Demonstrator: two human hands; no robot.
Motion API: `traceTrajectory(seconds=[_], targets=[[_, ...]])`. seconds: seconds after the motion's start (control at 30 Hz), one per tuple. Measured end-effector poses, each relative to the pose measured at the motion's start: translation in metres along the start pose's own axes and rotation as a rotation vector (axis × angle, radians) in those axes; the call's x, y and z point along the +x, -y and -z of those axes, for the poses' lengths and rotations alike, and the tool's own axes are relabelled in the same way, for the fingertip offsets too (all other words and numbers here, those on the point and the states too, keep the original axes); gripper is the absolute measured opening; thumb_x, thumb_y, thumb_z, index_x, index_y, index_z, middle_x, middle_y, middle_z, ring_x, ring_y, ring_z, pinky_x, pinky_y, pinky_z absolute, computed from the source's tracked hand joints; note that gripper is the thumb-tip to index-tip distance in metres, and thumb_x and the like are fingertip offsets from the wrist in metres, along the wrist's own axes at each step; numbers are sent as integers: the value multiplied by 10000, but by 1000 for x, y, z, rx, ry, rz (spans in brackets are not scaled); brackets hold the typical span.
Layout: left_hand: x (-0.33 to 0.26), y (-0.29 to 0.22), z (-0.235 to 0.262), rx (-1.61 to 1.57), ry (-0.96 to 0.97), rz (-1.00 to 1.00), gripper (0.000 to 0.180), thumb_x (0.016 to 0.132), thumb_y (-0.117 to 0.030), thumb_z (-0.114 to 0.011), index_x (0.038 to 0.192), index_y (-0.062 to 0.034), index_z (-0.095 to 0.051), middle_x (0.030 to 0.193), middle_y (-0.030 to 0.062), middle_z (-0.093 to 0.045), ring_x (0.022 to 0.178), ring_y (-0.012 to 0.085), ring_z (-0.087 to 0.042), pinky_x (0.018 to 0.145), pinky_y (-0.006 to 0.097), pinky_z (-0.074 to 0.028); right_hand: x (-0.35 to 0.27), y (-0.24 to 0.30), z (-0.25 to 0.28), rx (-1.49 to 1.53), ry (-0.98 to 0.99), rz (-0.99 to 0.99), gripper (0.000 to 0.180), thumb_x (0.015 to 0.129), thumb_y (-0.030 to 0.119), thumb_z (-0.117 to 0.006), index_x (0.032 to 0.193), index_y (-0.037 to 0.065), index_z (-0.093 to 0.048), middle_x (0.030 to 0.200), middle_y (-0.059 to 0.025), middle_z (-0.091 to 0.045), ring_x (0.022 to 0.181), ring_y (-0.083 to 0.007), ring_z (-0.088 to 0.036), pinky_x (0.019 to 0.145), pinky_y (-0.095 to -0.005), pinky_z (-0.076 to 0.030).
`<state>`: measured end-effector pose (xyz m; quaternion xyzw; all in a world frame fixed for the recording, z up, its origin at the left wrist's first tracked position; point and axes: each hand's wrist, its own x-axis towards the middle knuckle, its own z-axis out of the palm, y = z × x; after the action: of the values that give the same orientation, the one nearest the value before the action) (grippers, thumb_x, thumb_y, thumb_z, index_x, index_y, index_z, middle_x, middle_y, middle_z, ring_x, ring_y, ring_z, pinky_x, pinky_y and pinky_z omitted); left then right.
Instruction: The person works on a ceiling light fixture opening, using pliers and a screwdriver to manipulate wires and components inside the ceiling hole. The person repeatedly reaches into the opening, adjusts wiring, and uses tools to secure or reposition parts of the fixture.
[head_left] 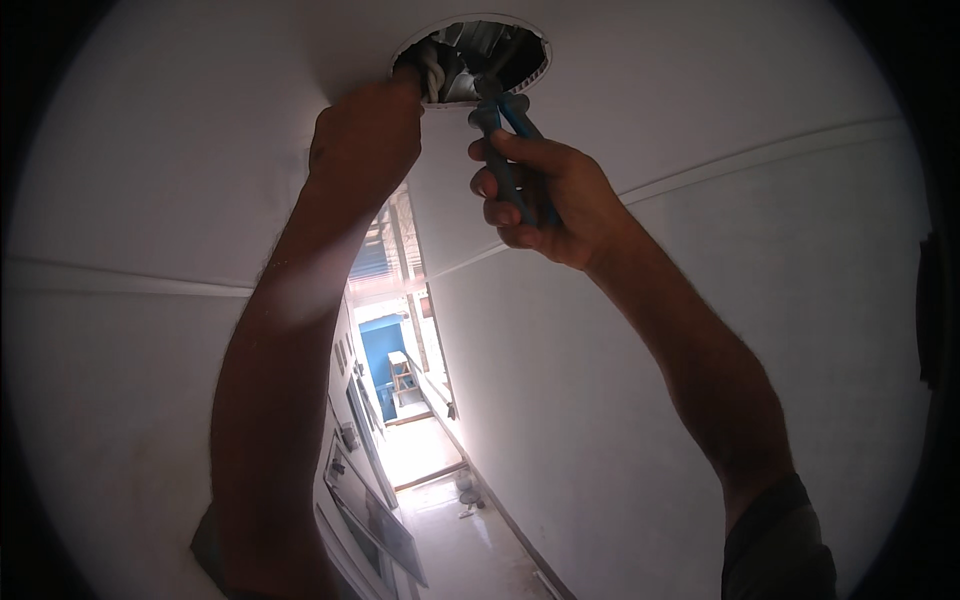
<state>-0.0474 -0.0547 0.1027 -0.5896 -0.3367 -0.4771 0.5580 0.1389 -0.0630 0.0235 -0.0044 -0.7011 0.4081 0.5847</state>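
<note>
Overhead is a round hole [537, 82] with a pale rim, cut in the white ceiling. Shiny metal parts and a pale twisted cable [432, 72] show inside it. My left hand [368, 130] is raised to the hole's left edge, its fingers curled and partly inside, beside the cable; what they hold is hidden. In my right hand [545, 190] is a pair of pliers [508, 160] with dark and blue handles, the fingers wrapped round the grips. The pliers point upward, their dark head at the lower edge of the hole.
A white wall [600, 400] rises on the right, with a pale trim strip [760, 155] along the ceiling. Far below lies a narrow bright passage floor [450, 520]. A framed panel [375, 505] leans at its left side; a wooden stool [402, 372] stands near a blue surface [380, 345].
</note>
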Motion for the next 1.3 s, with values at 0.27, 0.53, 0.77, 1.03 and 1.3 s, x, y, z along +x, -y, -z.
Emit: traceTrajectory(seconds=[0.27, 0.53, 0.77, 1.03, 1.3], targets=[[1, 7, 4, 54, 25, -93, 256, 975, -234, -593, 1153, -52, -571, 911, 205, -713, 881, 404, -707, 779, 525, -551, 15, -70, -26, 459, 438, 110, 366, 1048, 344, -518, 1229, 29, -562, 817, -118, -626, 561, -174, -585, 391, -281, -441], [-3, 8, -1, 55, 0, -52, 255, 995, -242, -563, 1173, -59, -563, 876, 226, -711, 851, 418, -714, 774, 527, -565, -27, -5, 4, -593, -127, -55, 358, 979, 223, -553, 1145, -94, -569, 934, -243, -713, 726, -289, -706, 590, -382, -518], [-5, 0, -12, 49, -70, -10, 250, 998, -229, -561, 1186, -64, -556, 850, 237, -708, 830, 429, -717, 775, 530, -577, -25, 70, 8, -834, -185, -183, 549, 887, 215, -547, 1278, -171, -520, 993, -337, -682, 825, -403, -746, 611, -417, -676], [-7, 6, -13, 36, -112, -26, 270, 988, -211, -582, 1204, -49, -579, 893, 210, -722, 875, 396, -724, 823, 519, -577, -9, 119, -33, -1198, -175, -305, 551, 908, 247, -537, 1275, -164, -527, 1047, -353, -667, 822, -439, -733, 646, -490, -658], [-3, -1, -2, 2, -33, -16, 264, 983, -197, -584, 1205, -55, -594, 949, 198, -730, 916, 385, -722, 829, 510, -577, 6, 135, -29, -1166, -81, -363, 466, 938, 299, -592, 1183, -96, -576, 940, -274, -703, 670, -283, -716, 519, -337, -585]])
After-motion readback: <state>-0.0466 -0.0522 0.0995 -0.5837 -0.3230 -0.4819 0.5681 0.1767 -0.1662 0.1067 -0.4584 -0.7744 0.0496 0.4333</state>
